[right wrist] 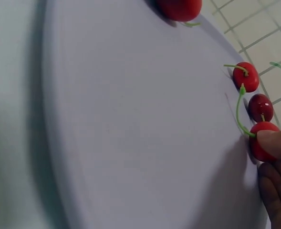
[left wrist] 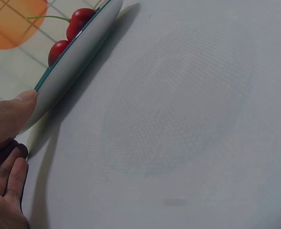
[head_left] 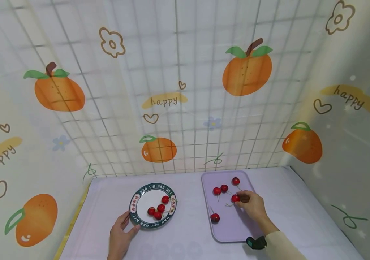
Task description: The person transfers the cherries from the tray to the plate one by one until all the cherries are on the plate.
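"Pinching a cherry (head_left: pixel 235 198) like that, how hard should the right hand (head_left: pixel 254 209) squeeze?"

"Barely, I'd say. Thumb and fingers are drawn together on the fruit, and that light pinch should be plenty. Soft skin probably bruises, so grip it round its fattest part."

"Where exactly is it?"

"Just off the middle of the lilac tray (head_left: pixel 232 231), toward 1 o'clock. The tray itself sits at 3 o'clock from the plate (head_left: pixel 154 186). I can't tell whether the cherry is clear of the tray or touching it."

"What about its stem (right wrist: pixel 239 109)?"

"It sticks out beside the thumb (right wrist: pixel 276 143) in the right wrist view. Watch it: two loose cherries (head_left: pixel 216 191) lie around 10 o'clock from the held one and a third cherry (head_left: pixel 235 181) at 12, so stems could snag. Raise it straight up before any sideways move. The lone cherry (head_left: pixel 215 218) between 7 and 8 o'clock is well apart and no bother."

"And the left hand (head_left: pixel 120 233)?"

"It holds the plate's edge between 7 and 8 o'clock, thumb at the rim, fingers curving in beside it. How firmly, I can't tell. Light is best: pressing hard there could tip the plate and roll the four cherries (head_left: pixel 161 208) on it."
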Motion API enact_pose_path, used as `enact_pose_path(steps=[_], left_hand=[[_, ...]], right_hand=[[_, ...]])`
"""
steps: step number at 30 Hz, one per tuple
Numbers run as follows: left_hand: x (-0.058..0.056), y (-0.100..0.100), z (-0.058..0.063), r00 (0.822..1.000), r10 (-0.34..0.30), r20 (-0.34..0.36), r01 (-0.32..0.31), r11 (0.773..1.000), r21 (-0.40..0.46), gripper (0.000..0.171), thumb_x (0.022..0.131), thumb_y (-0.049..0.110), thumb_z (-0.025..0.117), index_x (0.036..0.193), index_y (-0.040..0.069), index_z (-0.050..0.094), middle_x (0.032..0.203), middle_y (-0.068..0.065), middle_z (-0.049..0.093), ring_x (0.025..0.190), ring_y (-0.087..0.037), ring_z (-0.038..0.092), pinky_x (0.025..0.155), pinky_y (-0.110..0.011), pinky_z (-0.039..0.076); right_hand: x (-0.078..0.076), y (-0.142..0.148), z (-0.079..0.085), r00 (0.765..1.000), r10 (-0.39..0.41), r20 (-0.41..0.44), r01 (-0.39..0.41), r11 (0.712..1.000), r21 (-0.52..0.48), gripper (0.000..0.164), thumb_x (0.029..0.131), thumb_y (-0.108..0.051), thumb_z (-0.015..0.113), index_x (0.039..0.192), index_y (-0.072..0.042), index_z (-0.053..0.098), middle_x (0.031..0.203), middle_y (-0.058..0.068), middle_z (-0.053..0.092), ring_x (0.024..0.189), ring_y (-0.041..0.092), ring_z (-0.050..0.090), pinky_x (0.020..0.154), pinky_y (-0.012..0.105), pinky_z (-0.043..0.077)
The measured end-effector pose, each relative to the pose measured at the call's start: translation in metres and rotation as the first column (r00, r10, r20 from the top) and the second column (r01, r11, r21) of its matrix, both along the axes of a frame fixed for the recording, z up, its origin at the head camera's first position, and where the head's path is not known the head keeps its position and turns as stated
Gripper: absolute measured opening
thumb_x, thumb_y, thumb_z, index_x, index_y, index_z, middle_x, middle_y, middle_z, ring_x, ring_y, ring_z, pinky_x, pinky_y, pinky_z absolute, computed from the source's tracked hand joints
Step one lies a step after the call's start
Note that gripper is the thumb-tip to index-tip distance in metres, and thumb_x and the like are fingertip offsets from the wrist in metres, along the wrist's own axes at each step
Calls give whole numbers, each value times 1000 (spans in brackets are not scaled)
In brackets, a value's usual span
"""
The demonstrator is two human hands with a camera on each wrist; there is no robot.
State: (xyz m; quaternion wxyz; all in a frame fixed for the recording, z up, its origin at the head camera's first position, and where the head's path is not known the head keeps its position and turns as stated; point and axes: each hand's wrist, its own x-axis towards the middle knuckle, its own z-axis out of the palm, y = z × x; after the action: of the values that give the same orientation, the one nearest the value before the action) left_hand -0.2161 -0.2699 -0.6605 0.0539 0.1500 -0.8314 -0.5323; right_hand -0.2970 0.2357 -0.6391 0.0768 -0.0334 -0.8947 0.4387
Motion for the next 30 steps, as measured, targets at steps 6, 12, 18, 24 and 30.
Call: enact_pose_path(steps=[6, 12, 18, 24, 30], left_hand=[[-1, -1, -4, 1000, -5, -9, 5, 1000, 1, 82, 83, 12, 90, 153, 3, 49, 157, -22, 50, 143, -40, 50, 120, -46, 48], [-2, -1, -8, 1000, 0, -11, 0, 1000, -2, 82, 82, 13, 90, 153, 5, 49, 157, -21, 51, 143, -39, 50, 119, -45, 49], [-2, -1, -8, 1000, -3, -12, 3, 1000, -9, 82, 82, 14, 90, 153, 5, 50, 157, -20, 51, 143, -39, 51, 119, -45, 49], [-2, -1, -4, 1000, -8, -14, 8, 1000, -2, 81, 83, 13, 89, 153, 5, 49, 157, -21, 51, 143, -39, 51, 119, -45, 49], [1, -1, -1, 1000, -14, -15, 14, 1000, 2, 81, 83, 12, 89, 153, 3, 49, 156, -23, 50, 143, -41, 50, 119, -47, 49]], right_hand=[[1, 1, -2, 1000, -5, 4, 5, 1000, 16, 37, 82, 0, 86, 116, 6, 72, 104, 20, 76, 93, 32, 72, 71, 22, 62], [1, -1, -3, 1000, 1, 18, -1, 1000, 16, 39, 84, -1, 86, 119, 5, 71, 106, 20, 75, 96, 34, 72, 77, 34, 67], [1, -3, -2, 999, -7, 33, 7, 1000, 13, 38, 85, -2, 85, 120, 4, 71, 108, 20, 74, 97, 34, 70, 79, 38, 67], [-2, -5, 4, 999, -33, 34, 33, 999, 11, 39, 87, -6, 86, 123, 2, 72, 110, 18, 75, 100, 34, 70, 90, 47, 65], [-6, -11, 18, 999, -37, 26, 37, 999, -4, 40, 88, -10, 86, 126, -1, 72, 112, 17, 75, 103, 34, 70, 96, 51, 64]])
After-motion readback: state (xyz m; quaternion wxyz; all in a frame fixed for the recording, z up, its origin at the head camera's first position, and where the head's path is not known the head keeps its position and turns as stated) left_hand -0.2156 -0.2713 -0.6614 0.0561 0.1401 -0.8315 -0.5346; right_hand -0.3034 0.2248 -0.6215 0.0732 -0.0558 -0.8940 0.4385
